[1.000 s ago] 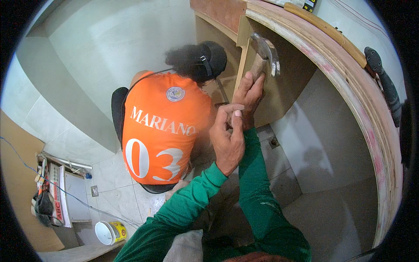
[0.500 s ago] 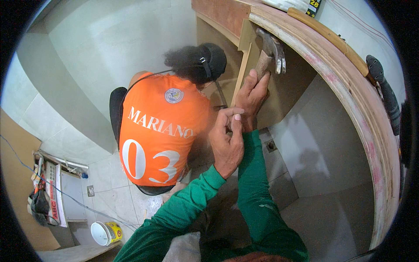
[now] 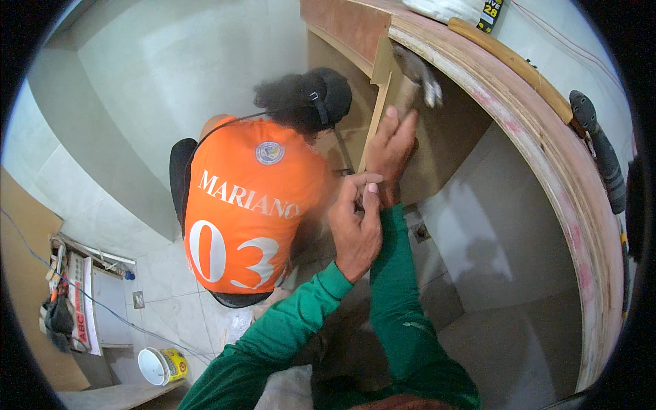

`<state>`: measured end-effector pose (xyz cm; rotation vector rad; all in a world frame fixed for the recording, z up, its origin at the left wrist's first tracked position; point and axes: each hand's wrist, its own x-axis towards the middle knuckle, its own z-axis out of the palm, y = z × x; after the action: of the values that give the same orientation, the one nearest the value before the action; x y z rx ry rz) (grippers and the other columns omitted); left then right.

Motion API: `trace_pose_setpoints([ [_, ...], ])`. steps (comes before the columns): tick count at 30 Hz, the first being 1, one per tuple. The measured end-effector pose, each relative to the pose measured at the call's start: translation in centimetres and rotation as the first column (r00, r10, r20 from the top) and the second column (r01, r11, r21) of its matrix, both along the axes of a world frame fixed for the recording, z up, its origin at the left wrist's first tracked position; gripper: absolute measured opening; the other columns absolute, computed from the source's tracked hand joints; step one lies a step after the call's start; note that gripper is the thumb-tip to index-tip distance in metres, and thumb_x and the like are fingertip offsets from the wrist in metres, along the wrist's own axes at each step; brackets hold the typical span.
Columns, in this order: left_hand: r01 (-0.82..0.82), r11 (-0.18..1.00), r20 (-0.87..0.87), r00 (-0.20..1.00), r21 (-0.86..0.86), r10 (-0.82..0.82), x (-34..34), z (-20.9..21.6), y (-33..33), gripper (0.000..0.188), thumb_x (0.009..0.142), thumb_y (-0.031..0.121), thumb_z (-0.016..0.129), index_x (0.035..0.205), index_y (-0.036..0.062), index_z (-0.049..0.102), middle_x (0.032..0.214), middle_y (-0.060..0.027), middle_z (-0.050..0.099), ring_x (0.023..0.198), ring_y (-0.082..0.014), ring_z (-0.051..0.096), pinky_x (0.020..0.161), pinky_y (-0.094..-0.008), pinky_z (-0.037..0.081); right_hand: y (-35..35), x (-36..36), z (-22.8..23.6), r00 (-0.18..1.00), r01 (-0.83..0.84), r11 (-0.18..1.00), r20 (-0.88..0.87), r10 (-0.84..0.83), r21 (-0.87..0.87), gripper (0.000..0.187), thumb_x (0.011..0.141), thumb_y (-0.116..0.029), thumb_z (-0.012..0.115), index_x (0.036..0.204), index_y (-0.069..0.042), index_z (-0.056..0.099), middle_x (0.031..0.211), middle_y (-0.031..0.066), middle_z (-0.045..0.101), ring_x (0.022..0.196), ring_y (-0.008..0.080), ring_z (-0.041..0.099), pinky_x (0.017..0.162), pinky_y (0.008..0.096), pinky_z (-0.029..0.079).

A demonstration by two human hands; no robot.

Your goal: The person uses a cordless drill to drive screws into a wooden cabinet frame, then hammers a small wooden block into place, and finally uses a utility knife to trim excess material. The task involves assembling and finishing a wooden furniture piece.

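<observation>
My right hand [image 3: 393, 147] is wrapped round the wooden handle of a claw hammer [image 3: 408, 94]. The hammer's metal head, smeared by motion, is up beside the wooden upright under the counter. Along that upright runs a thin pale wood strip [image 3: 377, 123], just left of my right hand. My left hand [image 3: 359, 232] is closed in a pinch beside my right wrist, thumb and forefinger together near the strip's lower end. Whatever sits between those fingers, if anything, is too small or hidden to name.
A person in an orange shirt [image 3: 249, 198] crouches close on my left, head near the panel. The curved plywood counter edge [image 3: 540, 154] bends round the right, bearing a long wooden piece [image 3: 512, 61] and a dark-handled tool [image 3: 601, 150]. A white bucket [image 3: 154, 367] and blue cable [image 3: 113, 312] are lower left.
The hammer and my right hand have shifted slightly up and left, and the hammer head is now blurred. My left hand keeps nearly the same pinch and place.
</observation>
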<state>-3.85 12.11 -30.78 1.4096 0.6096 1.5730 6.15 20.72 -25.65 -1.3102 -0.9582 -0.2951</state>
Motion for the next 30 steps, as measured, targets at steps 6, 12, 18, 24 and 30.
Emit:
trace_pose_setpoints([
  [6,0.023,0.997,-0.013,1.0,-0.077,-0.024,-0.1,0.1,-0.2,0.017,0.113,0.015,0.059,0.118,0.0028,0.069,0.094,-0.007,0.072,0.081,-0.0101,0.063,0.07,-0.0289,0.05,0.2,0.4,0.0,0.994,0.026,0.998,-0.104,-0.031,-0.053,0.035,0.115,-0.031,0.052,0.115,0.003,0.056,0.096,0.0348,0.068,0.094,0.0595,0.065,0.075,0.0603,0.05],
  [12,-0.012,0.999,0.007,1.0,-0.034,0.012,1.8,-0.1,0.9,0.016,0.113,0.014,0.059,0.118,0.0021,0.069,0.091,-0.0056,0.069,0.08,-0.0106,0.061,0.071,-0.029,0.05,1.1,2.1,-0.6,0.999,0.053,0.999,-0.003,-0.053,0.004,0.034,0.115,-0.031,0.053,0.114,0.003,0.057,0.094,0.0353,0.069,0.095,0.0591,0.066,0.073,0.0603,0.051],
  [18,-0.056,0.998,-0.03,0.998,0.035,0.057,4.5,-0.8,1.3,0.017,0.112,0.013,0.058,0.118,0.0018,0.069,0.09,-0.0057,0.068,0.081,-0.0112,0.061,0.072,-0.0293,0.05,1.9,4.8,-3.2,0.999,0.028,1.0,-0.025,-0.029,-0.014,0.036,0.116,-0.032,0.051,0.107,0.003,0.052,0.087,0.0362,0.064,0.086,0.0614,0.058,0.07,0.0591,0.046],
  [24,-0.024,1.0,-0.027,0.999,-0.017,0.024,4.6,-1.1,1.5,0.018,0.112,0.015,0.058,0.118,0.003,0.069,0.088,-0.0052,0.068,0.077,-0.0113,0.061,0.068,-0.0303,0.049,2.3,5.1,-4.5,0.999,-0.022,0.999,0.028,0.021,0.041,0.039,0.115,-0.035,0.052,0.102,0.002,0.053,0.086,0.0366,0.064,0.086,0.0617,0.059,0.068,0.061,0.045],
  [30,-0.057,0.998,-0.028,0.998,-0.004,0.056,3.5,-0.8,2.9,0.017,0.112,0.015,0.059,0.117,0.0033,0.07,0.09,-0.0076,0.07,0.078,-0.0114,0.062,0.068,-0.0302,0.049,3.6,4.3,-4.2,0.999,0.033,0.999,0.012,-0.033,0.009,0.034,0.115,-0.029,0.053,0.123,0.004,0.059,0.098,0.0363,0.07,0.094,0.0594,0.067,0.075,0.0601,0.051],
])
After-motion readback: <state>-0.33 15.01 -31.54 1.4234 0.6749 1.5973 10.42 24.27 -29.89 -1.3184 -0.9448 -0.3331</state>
